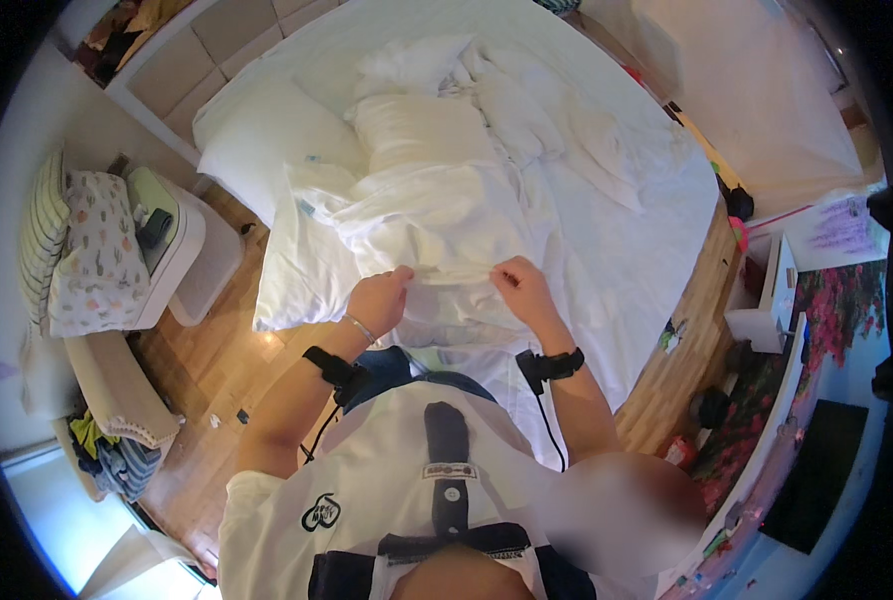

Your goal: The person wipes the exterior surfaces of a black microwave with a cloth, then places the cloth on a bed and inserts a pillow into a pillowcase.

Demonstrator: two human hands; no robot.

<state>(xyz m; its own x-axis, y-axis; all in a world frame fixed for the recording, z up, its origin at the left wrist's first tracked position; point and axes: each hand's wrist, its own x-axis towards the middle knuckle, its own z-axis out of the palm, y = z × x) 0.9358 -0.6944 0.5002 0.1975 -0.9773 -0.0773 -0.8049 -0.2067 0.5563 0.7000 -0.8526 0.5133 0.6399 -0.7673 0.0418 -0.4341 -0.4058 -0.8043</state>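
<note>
White fabric, apparently a pillowcase or cover (446, 217), lies on the bed in front of me with its near edge lifted. My left hand (382, 300) pinches that edge at one side, and my right hand (521, 289) pinches it at the other, so the hem runs between them. Just beyond the fabric rests a white pillow (424, 135). Another large white pillow (281, 135) lies to the left, with a white pillow or pillowcase (304, 277) below it at the bed's edge. Rumpled white bedding (551, 127) is heaped farther back to the right.
A white bedside cabinet (198, 247) stands left of the bed, beside a cactus-print cushion (97, 255) and an upholstered beige seat (120, 390). Small scraps lie on the wooden floor (206, 360). At the right are a white drawer unit (765, 307) and a dark screen (814, 476).
</note>
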